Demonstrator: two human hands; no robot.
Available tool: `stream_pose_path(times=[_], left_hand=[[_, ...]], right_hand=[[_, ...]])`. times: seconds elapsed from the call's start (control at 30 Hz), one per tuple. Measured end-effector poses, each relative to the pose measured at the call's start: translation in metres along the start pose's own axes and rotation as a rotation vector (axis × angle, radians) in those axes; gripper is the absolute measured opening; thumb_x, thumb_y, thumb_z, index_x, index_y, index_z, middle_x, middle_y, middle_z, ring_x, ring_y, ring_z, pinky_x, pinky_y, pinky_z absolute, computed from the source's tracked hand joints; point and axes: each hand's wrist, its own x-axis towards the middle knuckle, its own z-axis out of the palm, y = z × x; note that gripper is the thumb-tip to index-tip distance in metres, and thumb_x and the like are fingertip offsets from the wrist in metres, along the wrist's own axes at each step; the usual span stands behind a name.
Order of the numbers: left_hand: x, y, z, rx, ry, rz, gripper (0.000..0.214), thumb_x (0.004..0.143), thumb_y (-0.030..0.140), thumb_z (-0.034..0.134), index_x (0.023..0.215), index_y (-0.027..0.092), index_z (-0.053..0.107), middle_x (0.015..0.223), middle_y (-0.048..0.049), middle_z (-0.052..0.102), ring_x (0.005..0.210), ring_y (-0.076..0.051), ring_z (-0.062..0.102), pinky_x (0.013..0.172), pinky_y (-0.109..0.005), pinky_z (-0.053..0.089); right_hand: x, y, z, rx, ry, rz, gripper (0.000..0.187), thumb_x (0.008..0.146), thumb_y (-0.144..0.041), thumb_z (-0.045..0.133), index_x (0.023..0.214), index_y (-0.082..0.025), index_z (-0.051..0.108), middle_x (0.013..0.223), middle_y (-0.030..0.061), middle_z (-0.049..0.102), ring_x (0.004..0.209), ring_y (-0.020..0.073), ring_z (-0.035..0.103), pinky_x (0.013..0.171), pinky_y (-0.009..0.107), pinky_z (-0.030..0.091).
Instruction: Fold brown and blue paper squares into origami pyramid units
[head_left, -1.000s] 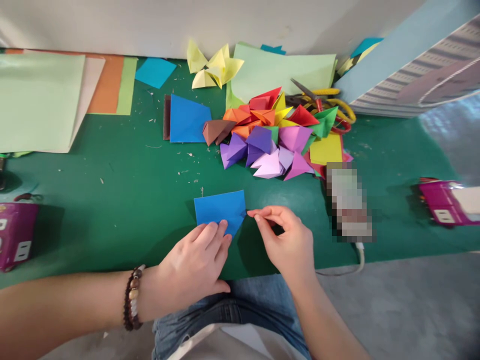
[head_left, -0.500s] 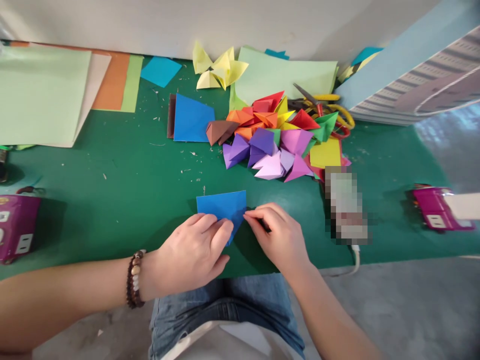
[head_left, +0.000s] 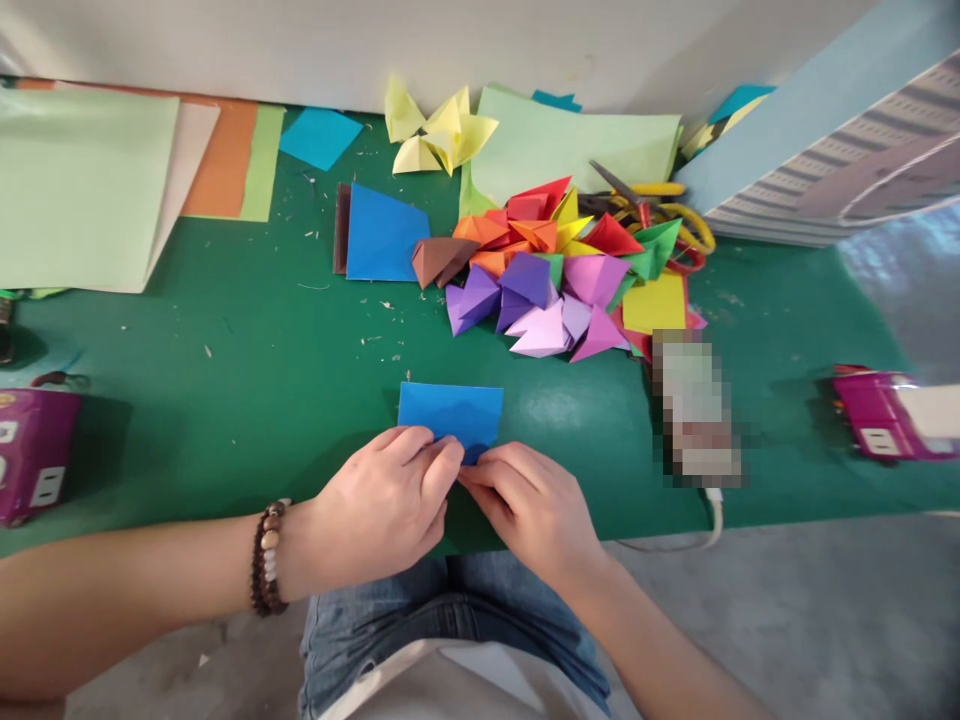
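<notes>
A blue sheet of origami paper (head_left: 450,415) lies on the green cutting mat (head_left: 225,400) right in front of me, folded into a rectangle. Its lower edge is hidden under my fingers. My left hand (head_left: 382,495), with a beaded bracelet (head_left: 268,557) on the wrist, presses and grips the sheet's lower left part. My right hand (head_left: 529,510) pinches its lower right part, and the fingertips of both hands meet at the middle of the fold.
Beyond the hands lies a heap of folded colourful paper pieces (head_left: 547,280), with yellow-handled scissors (head_left: 656,215) behind it. Paper sheets (head_left: 82,180) lie at back left. Magenta boxes (head_left: 34,455) stand at both sides, and a pixelated object (head_left: 694,405) with a cable sits right.
The blue sheet's pointed lower corner has gone and its lower edge now looks straight. My right hand has moved left, closing on the paper beside my left hand.
</notes>
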Motion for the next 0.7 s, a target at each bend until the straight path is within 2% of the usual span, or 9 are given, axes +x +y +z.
stream_pose_path(times=[0.17,0.23,0.33,0.4,0.47,0.53,0.6,0.7], left_hand=[[0.001,0.0,0.0,0.008,0.016,0.022,0.03,0.086,0.013,0.047,0.112,0.002,0.056,0.107,-0.0165,0.065,0.095,-0.026,0.06,0.079,-0.038,0.054],[0.001,0.0,0.0,0.013,0.005,0.018,0.031,0.086,0.013,0.047,0.113,0.001,0.056,0.106,-0.0161,0.065,0.094,-0.026,0.059,0.08,-0.038,0.053],[0.0,0.001,-0.001,0.016,-0.045,0.015,0.038,0.088,0.016,0.048,0.123,0.003,0.054,0.111,-0.0147,0.065,0.1,-0.026,0.057,0.085,-0.039,0.051],[-0.001,0.0,0.0,0.019,-0.086,0.035,0.043,0.09,0.022,0.049,0.131,0.008,0.051,0.118,-0.012,0.063,0.106,-0.026,0.056,0.091,-0.04,0.049],[-0.002,-0.002,0.001,0.026,-0.117,0.049,0.042,0.092,0.027,0.05,0.132,0.015,0.052,0.124,-0.0084,0.062,0.11,-0.026,0.054,0.095,-0.041,0.047],[-0.003,-0.006,0.003,0.02,-0.115,0.058,0.038,0.092,0.031,0.05,0.128,0.018,0.057,0.126,-0.006,0.061,0.111,-0.026,0.054,0.1,-0.043,0.045],[-0.003,-0.01,0.006,-0.002,-0.083,0.091,0.035,0.093,0.033,0.049,0.123,0.019,0.061,0.126,-0.0052,0.062,0.114,-0.026,0.053,0.106,-0.045,0.04],[-0.003,-0.016,0.008,-0.033,-0.019,0.159,0.028,0.093,0.031,0.049,0.112,0.018,0.066,0.125,-0.0056,0.064,0.12,-0.026,0.052,0.112,-0.047,0.033]], right_hand=[[0.003,-0.013,0.003,0.025,-0.025,-0.03,0.019,0.093,-0.016,0.054,0.078,-0.019,0.065,0.075,0.0033,0.068,0.068,0.0155,0.063,0.062,0.029,0.051],[0.003,-0.015,0.001,0.09,-0.04,0.01,0.018,0.093,-0.017,0.055,0.078,-0.021,0.064,0.076,0.0024,0.068,0.069,0.0153,0.064,0.064,0.029,0.053],[0.002,-0.006,-0.008,0.194,-0.01,0.146,0.009,0.092,-0.018,0.058,0.091,-0.023,0.065,0.086,0.0021,0.069,0.077,0.0151,0.066,0.067,0.027,0.055],[0.001,0.01,-0.016,0.109,0.1,0.202,0.02,0.091,-0.015,0.057,0.107,-0.025,0.064,0.102,0.0056,0.068,0.086,0.0172,0.065,0.073,0.03,0.056],[0.001,0.029,-0.021,-0.024,0.143,0.162,0.033,0.09,-0.012,0.054,0.119,-0.025,0.061,0.117,0.0098,0.063,0.095,0.0205,0.064,0.082,0.037,0.055],[0.003,0.048,-0.023,-0.104,0.102,0.069,0.037,0.091,-0.011,0.051,0.123,-0.027,0.061,0.124,0.0115,0.06,0.094,0.0212,0.063,0.081,0.039,0.055],[0.007,0.06,-0.023,-0.132,0.061,-0.019,0.04,0.09,-0.007,0.049,0.122,-0.027,0.062,0.13,0.0123,0.056,0.094,0.0202,0.062,0.078,0.038,0.055],[0.01,0.065,-0.025,-0.173,0.05,-0.149,0.04,0.087,0.0,0.05,0.112,-0.026,0.068,0.131,0.0113,0.056,0.096,0.0199,0.06,0.08,0.037,0.055]])
